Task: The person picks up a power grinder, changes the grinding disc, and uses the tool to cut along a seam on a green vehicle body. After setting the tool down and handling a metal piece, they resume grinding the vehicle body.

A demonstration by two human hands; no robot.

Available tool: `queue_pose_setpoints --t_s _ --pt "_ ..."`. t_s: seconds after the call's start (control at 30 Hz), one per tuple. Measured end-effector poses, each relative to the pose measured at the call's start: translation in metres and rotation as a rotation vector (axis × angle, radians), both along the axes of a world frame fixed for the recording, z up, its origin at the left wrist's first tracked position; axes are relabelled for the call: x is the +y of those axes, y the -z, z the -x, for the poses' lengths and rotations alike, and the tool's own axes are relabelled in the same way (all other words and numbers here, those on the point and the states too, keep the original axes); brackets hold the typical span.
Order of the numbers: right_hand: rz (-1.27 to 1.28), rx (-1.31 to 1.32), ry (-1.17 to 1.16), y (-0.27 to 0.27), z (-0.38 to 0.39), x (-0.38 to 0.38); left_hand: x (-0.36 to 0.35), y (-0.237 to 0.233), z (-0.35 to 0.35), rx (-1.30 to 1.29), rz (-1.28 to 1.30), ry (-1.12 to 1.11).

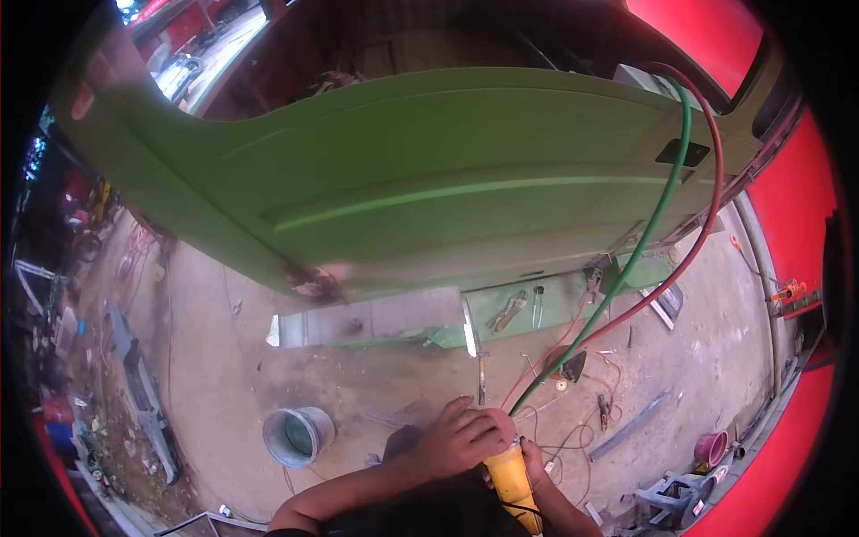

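Note:
A yellow power tool (512, 488) with a round pinkish disc (501, 428) at its top end is held close to the body at the bottom centre. My left hand (461, 438) lies over the disc from the left, its fingers bent against the disc's face. My right hand (534, 465) is wrapped round the right side of the yellow body, partly hidden by it. Beyond both hands stands a large green vehicle panel (403, 170). Below it, a grey and green sill (385, 315) carries some hand tools (510, 309).
Green (658, 215) and red (707, 224) hoses hang over the panel and run down toward the hands. A bucket (299, 436) stands on the floor at left. Cables, a pink bowl (711, 447) and a grey stool (671, 497) are at right.

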State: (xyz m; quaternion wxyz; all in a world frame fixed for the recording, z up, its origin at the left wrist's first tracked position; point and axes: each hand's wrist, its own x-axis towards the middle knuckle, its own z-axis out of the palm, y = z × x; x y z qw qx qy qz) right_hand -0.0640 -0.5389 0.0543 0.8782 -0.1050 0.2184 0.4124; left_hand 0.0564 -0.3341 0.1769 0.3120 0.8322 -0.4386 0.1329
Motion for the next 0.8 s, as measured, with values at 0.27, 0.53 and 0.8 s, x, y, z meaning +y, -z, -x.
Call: queue_pose_setpoints --t_s 0.27,0.53,0.8 --pt "0.089 0.05 0.265 -0.035 0.014 0.02 0.017 -0.007 -0.016 0.102 0.052 0.098" --pt "0.141 0.1 0.33 -0.041 0.032 0.05 0.032 -0.003 -0.028 0.163 0.033 0.378" --pt "0.102 0.049 0.394 -0.024 0.034 0.069 0.033 0.011 -0.042 0.128 0.114 0.444"
